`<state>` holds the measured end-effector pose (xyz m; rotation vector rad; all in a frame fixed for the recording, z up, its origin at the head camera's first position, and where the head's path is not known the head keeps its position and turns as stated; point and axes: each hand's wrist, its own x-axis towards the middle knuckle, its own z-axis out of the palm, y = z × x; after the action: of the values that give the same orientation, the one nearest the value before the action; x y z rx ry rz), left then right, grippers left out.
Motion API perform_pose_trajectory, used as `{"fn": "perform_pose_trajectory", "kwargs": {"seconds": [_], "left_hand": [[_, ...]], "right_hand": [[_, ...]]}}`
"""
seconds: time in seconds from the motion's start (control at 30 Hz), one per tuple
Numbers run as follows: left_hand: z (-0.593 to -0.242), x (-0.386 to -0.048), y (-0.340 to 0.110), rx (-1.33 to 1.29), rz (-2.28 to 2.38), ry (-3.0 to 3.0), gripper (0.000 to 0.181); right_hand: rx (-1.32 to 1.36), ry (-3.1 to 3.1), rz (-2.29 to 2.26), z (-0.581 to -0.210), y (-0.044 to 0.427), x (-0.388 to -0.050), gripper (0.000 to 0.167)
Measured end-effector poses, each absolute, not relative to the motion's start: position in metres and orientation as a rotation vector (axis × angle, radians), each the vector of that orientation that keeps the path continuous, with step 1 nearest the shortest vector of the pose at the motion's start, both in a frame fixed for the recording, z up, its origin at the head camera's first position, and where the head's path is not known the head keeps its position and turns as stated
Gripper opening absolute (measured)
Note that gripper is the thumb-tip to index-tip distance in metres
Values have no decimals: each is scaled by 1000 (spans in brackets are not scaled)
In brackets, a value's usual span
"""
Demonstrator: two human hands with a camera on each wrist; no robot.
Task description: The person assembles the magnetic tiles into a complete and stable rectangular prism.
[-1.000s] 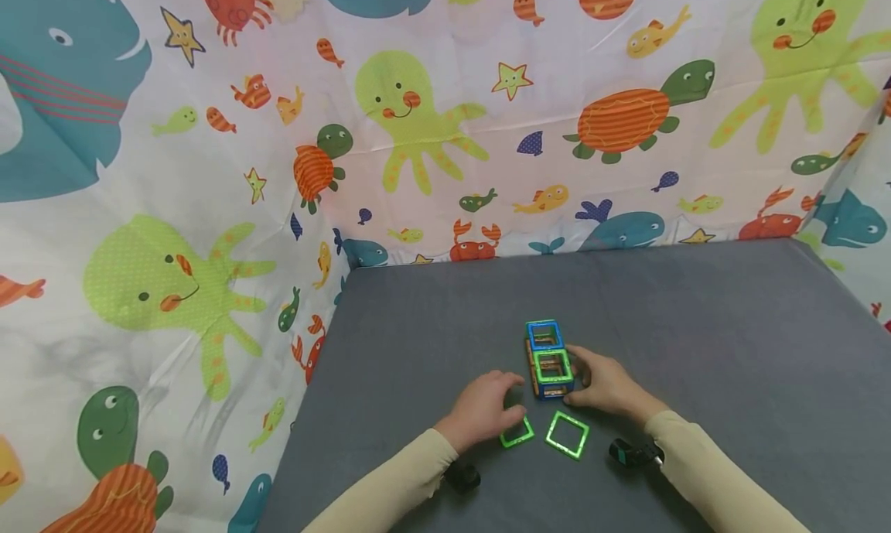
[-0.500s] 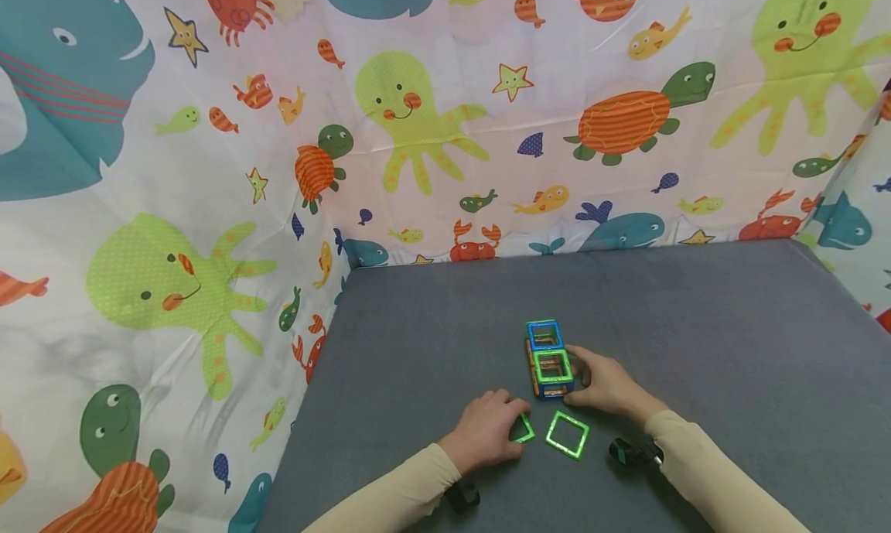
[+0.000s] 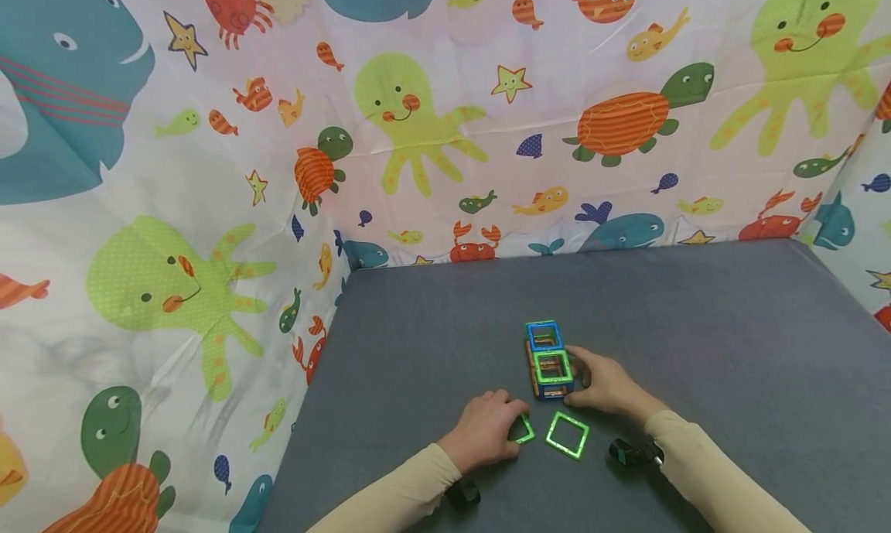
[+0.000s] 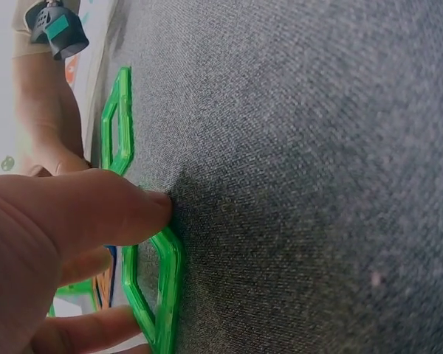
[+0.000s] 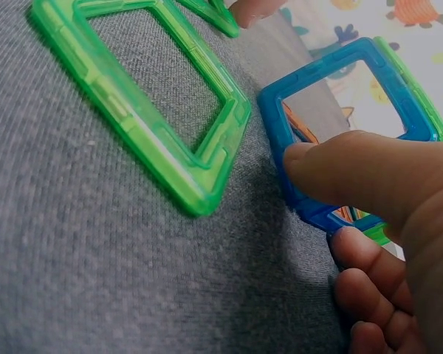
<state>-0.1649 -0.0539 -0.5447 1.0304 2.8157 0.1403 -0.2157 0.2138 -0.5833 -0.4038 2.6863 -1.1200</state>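
Evidently, the near part of the grey desk is where slips could start. The loose green square lies flat between the two sleeves; a careless brush of the right arm or its black wrist device could push it askew.

Just to its left, the left hand has thumb and fingers pinched about a second green square, low against the cloth surface. An uneven pinch could let it slip or, if these frames are magnetic, as they look, send it snapping onto its neighbour.

Beyond, the right hand is clamped on the right side of a small block, thumb over its blue near face. The block stands nearer the desk's left edge than its right, well short of the far edge. Squeezing too hard could fold its walls inward.

As for writing, the device shows a teal patch without legible lettering, no brand reads on the frames, and the sea-animal cloth past the far edge carries pictures only.
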Motion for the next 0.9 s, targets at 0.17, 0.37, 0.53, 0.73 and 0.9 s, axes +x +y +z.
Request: {"fn": "perform_pose_trajectory", "kwargs": {"seconds": [0.17,0.37,0.53,0.73,0.9], "left_hand": [[-545,-166,-54,1033,148,2810,50],[-547,-169,-55,1013,201,2782,50],[-552,-172,-57,992,294,2784,49],[-557,-177,-61,939,451,2814,49],[-557,-183,-66,905,532,2882,49]], "right_hand": [[-417,2693,-1116,-581,214,-214,93],[-445,2718,-1114,-580,214,-212,92],[-443,2727,-1115,-581,213,-211,92],[-420,2708,-1131,-581,213,-210,93],[-428,2704,-1138,-582,214,-210,93]]}}
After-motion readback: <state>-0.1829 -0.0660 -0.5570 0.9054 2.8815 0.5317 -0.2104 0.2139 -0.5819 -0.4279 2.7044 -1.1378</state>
